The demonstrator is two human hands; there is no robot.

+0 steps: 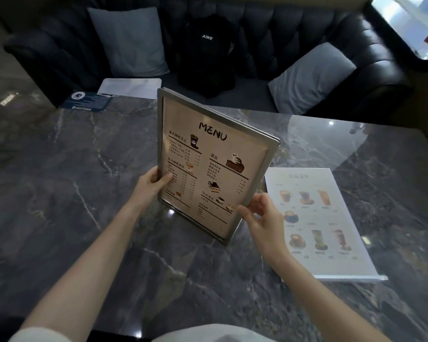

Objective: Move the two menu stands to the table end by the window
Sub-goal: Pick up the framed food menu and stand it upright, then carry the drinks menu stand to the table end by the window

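Observation:
A metal-framed menu stand (215,164) with a beige "MENU" page is upright over the middle of the dark marble table (72,181), tilted a little. My left hand (151,187) grips its left edge low down. My right hand (262,215) pinches its lower right corner. A second menu stand (324,223), clear acrylic with pictures of drinks on a white sheet, lies flat on the table just right of my right hand.
A black sofa (294,28) with grey cushions (131,40) and a black bag (208,53) runs behind the table. A dark blue card (87,101) and a white sheet (131,87) lie at the far left edge. A window (410,23) is at upper right.

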